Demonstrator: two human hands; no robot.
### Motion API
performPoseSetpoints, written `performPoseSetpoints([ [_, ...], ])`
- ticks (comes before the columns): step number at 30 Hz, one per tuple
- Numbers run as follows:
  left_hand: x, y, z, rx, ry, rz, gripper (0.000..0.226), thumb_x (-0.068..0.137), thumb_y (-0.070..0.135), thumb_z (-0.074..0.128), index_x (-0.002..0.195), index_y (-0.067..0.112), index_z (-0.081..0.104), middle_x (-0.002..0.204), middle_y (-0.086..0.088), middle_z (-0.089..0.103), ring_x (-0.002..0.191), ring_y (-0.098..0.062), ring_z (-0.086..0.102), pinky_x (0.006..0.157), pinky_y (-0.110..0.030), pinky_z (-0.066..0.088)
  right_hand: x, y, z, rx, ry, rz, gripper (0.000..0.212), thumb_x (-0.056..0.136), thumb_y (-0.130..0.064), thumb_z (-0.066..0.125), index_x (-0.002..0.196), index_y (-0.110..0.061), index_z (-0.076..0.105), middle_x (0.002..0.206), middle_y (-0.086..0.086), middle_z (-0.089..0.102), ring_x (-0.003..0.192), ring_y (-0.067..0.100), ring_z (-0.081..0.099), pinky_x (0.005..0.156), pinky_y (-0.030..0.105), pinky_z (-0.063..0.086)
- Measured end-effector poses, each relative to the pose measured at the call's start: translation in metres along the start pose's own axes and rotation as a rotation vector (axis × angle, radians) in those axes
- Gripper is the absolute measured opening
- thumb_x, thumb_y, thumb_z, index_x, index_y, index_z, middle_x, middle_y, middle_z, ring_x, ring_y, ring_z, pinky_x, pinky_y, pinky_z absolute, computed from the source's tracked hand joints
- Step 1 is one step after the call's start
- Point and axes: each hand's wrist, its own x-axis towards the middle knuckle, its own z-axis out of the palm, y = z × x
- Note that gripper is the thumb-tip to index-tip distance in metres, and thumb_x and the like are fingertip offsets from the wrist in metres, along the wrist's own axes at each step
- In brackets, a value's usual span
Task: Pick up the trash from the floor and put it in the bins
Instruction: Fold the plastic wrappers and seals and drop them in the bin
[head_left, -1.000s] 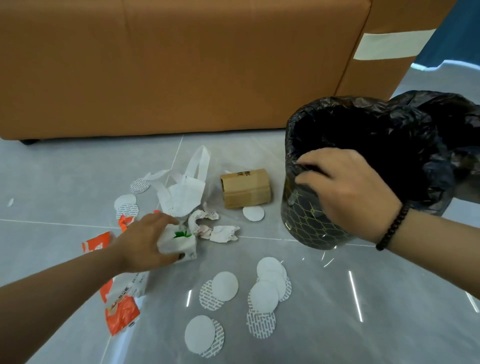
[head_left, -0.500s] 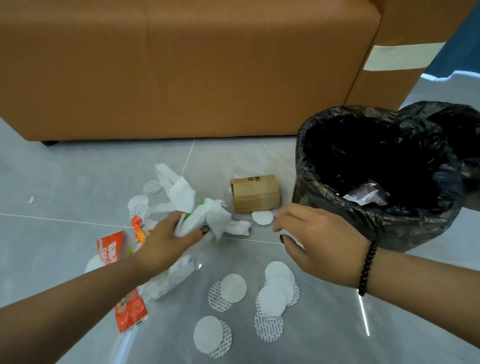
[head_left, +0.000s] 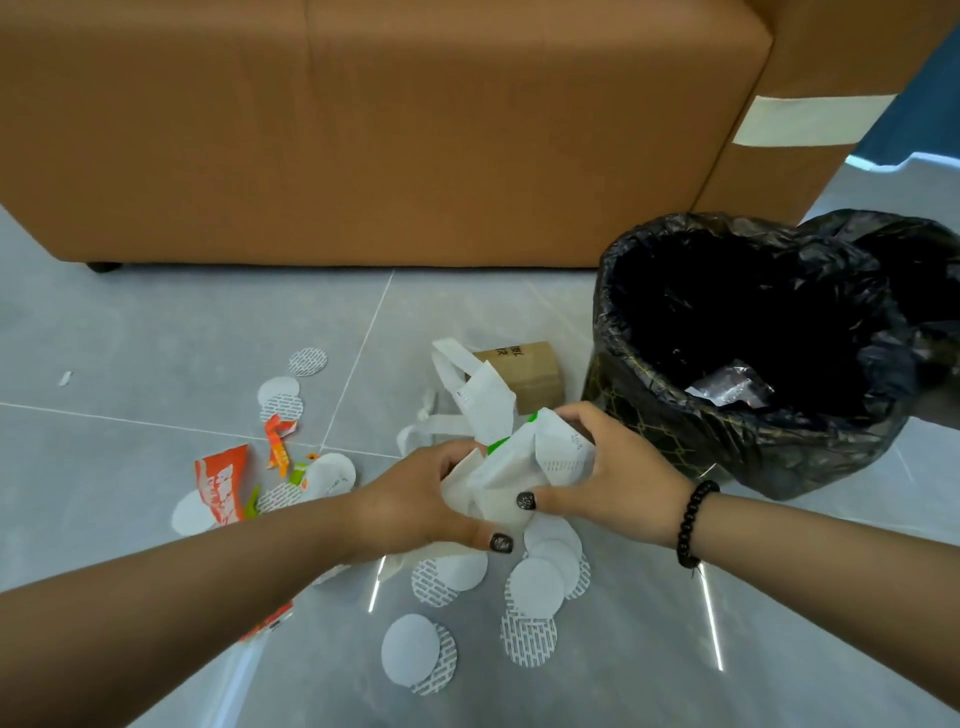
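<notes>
- Head view: my left hand and my right hand meet over the floor, both with fingers curled round the same bundle of white bags, which has a bit of green showing at its top.
- My left thumb lies along the near underside of the bundle; my right thumb presses its near face, and the right fingers wrap over its far right edge.
- A black bead bracelet sits on my right wrist.
- The bundle is held above the floor, just left of the bin, which has a black liner and a shiny wrapper lying inside.
- A second black-lined bin stands just behind it on the far right.
- A small cardboard box lies on the floor beyond the bundle, beside the bin.
- White paper discs lie scattered near me under my hands, and more further left.
- Torn orange wrappers lie on the left, beside my left forearm.
- A brown sofa fills the far side.
</notes>
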Motion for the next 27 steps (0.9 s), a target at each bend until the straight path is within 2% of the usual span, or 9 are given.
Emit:
performPoseSetpoints([
  [4,0.000,-0.020,-0.009,0.261,0.061,-0.094,0.047,0.066,0.027,0.086,0.102,0.039,0.059,0.100,0.019,0.066,0.096,-0.001,0.062,0.079,-0.014,0.051,-0.001,0.004,-0.004,-0.045,0.084,0.025,0.066,0.058,-0.031,0.086,0.109,-0.028,0.043,0.104,-0.014,0.054,0.093,0.002,0.056,0.077,0.024,0.052],
  [8,0.005,-0.039,-0.017,0.162,0.167,-0.174,0.053,0.067,0.029,0.085,0.111,0.035,0.056,0.114,0.013,0.063,0.108,-0.007,0.060,0.094,-0.029,0.051,-0.003,0.004,-0.009,-0.054,0.123,-0.008,0.062,0.056,-0.031,0.085,0.102,-0.027,0.043,0.096,-0.011,0.057,0.085,0.003,0.058,0.070,0.024,0.054],
  [11,0.010,-0.038,-0.012,0.239,0.364,-0.208,0.041,0.077,0.026,0.078,0.109,0.030,0.054,0.112,0.012,0.058,0.107,-0.006,0.054,0.087,-0.020,0.042,-0.005,0.004,-0.008,-0.090,0.145,-0.038,0.055,0.058,-0.036,0.084,0.096,-0.025,0.047,0.095,-0.009,0.057,0.085,0.004,0.057,0.069,0.023,0.052],
  [13,0.009,-0.035,-0.002,0.235,0.460,-0.239,0.035,0.079,0.024,0.075,0.107,0.025,0.055,0.113,0.008,0.059,0.108,-0.009,0.055,0.087,-0.023,0.042,-0.006,0.005,-0.007,-0.076,0.153,-0.040,0.052,0.060,-0.037,0.083,0.097,-0.024,0.049,0.097,-0.009,0.058,0.087,0.003,0.056,0.071,0.023,0.051],
  [15,0.004,-0.032,0.010,0.025,0.377,-0.268,0.039,0.074,0.025,0.079,0.107,0.024,0.058,0.115,0.006,0.062,0.106,-0.011,0.061,0.093,-0.030,0.049,-0.006,0.006,-0.004,-0.040,0.129,-0.047,0.051,0.063,-0.036,0.082,0.100,-0.025,0.049,0.099,-0.010,0.058,0.088,0.001,0.056,0.071,0.022,0.051],
  [18,0.000,-0.018,0.025,-0.265,0.115,-0.209,0.063,0.061,0.033,0.079,0.119,0.025,0.055,0.121,0.005,0.063,0.105,-0.013,0.066,0.090,-0.035,0.054,-0.007,0.004,-0.005,0.016,0.059,-0.065,0.051,0.071,-0.032,0.078,0.109,-0.026,0.044,0.105,-0.012,0.056,0.091,-0.003,0.055,0.068,0.014,0.047],
  [21,0.005,-0.004,0.026,-0.361,0.068,-0.158,0.063,0.066,0.027,0.077,0.124,0.020,0.053,0.122,0.000,0.064,0.107,-0.016,0.066,0.084,-0.034,0.054,-0.007,0.004,-0.008,0.051,0.051,-0.088,0.051,0.076,-0.035,0.074,0.115,-0.027,0.042,0.110,-0.015,0.056,0.097,-0.004,0.055,0.072,0.013,0.047],
  [24,0.008,0.003,0.018,-0.422,0.066,-0.149,0.080,0.055,0.040,0.086,0.124,0.018,0.053,0.124,-0.003,0.063,0.111,-0.018,0.064,0.089,-0.037,0.053,-0.006,0.006,-0.008,0.089,0.019,-0.061,0.053,0.076,-0.038,0.073,0.118,-0.030,0.043,0.112,-0.015,0.059,0.102,0.002,0.058,0.085,0.028,0.053],
  [27,0.005,0.004,0.015,-0.520,0.037,-0.147,0.093,0.045,0.051,0.089,0.126,0.021,0.053,0.122,-0.002,0.066,0.112,-0.021,0.064,0.095,-0.045,0.051,-0.009,0.007,-0.002,0.091,-0.109,-0.073,0.055,0.072,-0.034,0.075,0.117,-0.034,0.044,0.111,-0.015,0.060,0.102,0.003,0.060,0.087,0.037,0.054],
])
